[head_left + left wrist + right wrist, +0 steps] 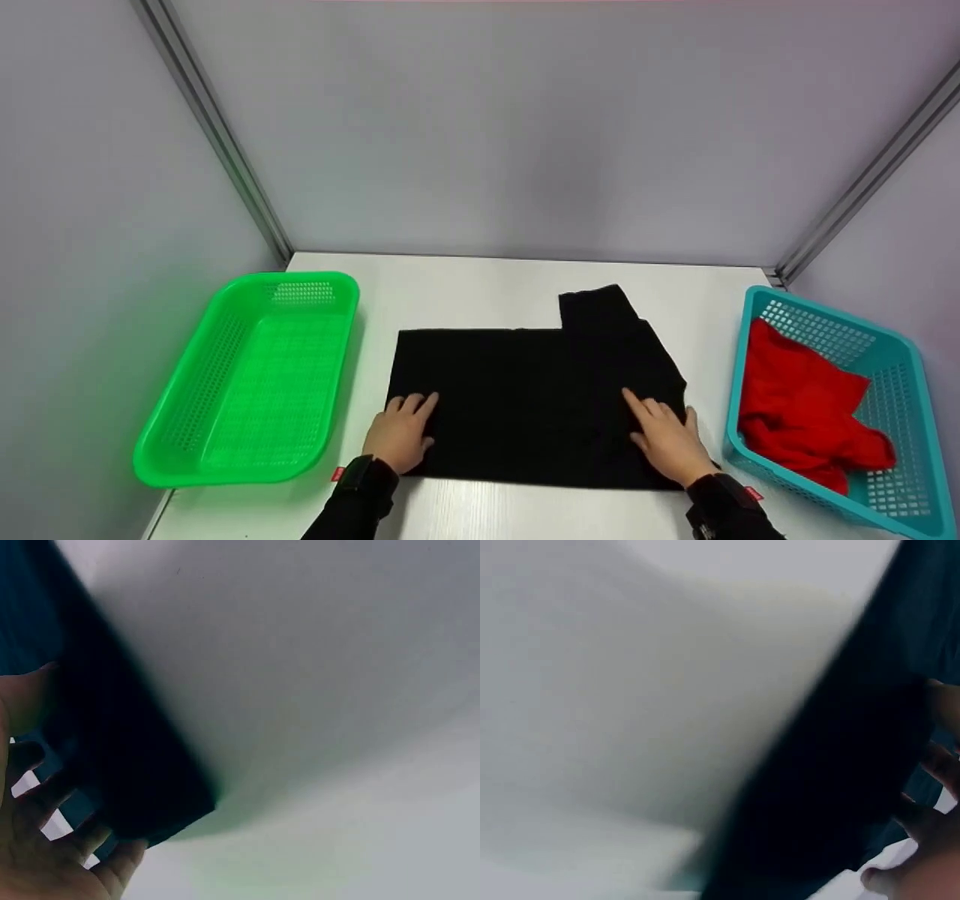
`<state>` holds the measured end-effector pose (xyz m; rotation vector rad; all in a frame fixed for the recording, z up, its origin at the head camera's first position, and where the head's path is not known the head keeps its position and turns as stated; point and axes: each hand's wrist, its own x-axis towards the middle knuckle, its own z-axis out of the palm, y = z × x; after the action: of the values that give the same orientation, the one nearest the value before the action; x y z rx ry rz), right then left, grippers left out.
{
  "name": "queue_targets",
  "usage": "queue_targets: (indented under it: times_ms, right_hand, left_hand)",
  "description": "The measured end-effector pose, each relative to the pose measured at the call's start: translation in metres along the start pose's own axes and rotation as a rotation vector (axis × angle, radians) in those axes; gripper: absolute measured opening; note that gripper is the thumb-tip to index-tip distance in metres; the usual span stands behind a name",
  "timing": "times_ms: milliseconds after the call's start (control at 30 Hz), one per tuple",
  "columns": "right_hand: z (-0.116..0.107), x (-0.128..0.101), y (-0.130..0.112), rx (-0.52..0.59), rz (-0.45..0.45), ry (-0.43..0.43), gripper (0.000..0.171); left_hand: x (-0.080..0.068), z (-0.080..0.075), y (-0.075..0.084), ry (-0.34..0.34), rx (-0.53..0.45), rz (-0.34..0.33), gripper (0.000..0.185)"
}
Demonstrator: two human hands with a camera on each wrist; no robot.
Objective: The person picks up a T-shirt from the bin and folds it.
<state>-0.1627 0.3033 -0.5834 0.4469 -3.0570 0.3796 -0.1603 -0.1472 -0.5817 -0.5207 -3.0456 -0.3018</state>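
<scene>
My two hands, left hand and right hand, press flat, fingers straight, on one black garment. Two baskets flank it: one green basket and one teal basket holding one red cloth.

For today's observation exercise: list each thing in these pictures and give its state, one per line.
Black cloth: partly folded, flat on the table.
Left hand: open, on the cloth.
Right hand: open, on the cloth.
Green basket: upright, empty.
Teal basket: tilted, holds red cloth, crumpled.

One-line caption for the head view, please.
Both hands, left hand and right hand, rest flat on a black garment between a green basket and a teal basket holding red cloth.
</scene>
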Motion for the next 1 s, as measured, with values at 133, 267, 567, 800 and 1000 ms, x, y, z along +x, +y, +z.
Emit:
queue_targets:
  times_ms: [133,267,567,800,1000]
  right_hand:
    - [0.0,0.002,-0.003,-0.061,0.034,0.062,0.064]
    - [0.001,0.003,-0.005,-0.066,0.085,0.037,0.05]
    - [0.005,0.005,0.005,0.055,0.05,0.101,0.032]
    - [-0.001,0.004,0.007,0.074,0.145,0.012,0.071]
    - [-0.007,0.007,0.006,0.041,0.224,-0.114,0.077]
  left_hand:
    - [0.001,-0.002,0.002,-0.004,0.02,-0.024,0.068]
    - [0.0,-0.003,0.002,-0.026,-0.013,-0.051,0.056]
    - [0.002,-0.007,-0.002,-0.047,-0.149,-0.026,0.043]
    - [0.005,-0.007,0.001,-0.015,-0.073,-0.044,0.039]
    - [0.002,-0.002,-0.001,-0.029,0.003,-0.103,0.06]
